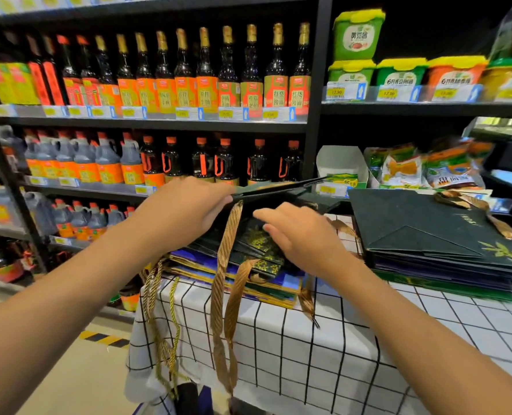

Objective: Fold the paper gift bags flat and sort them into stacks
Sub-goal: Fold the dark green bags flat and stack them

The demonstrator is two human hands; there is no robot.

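The left hand point(194, 205) is pinching a dark green bag point(274, 191) above the near stack point(248, 265); the right hand point(299, 235) is lying flat, fingers relaxed. The dangling ribbon handles point(224, 265) are risking a snag, likely dragging bags off the bench point(308, 354).

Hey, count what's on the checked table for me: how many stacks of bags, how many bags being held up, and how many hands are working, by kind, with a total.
Stacks of bags: 2, a left stack and a right stack
Held bag: 1, gripped by the left hand
Hands: 2, the right hand over the left stack
Total: 5
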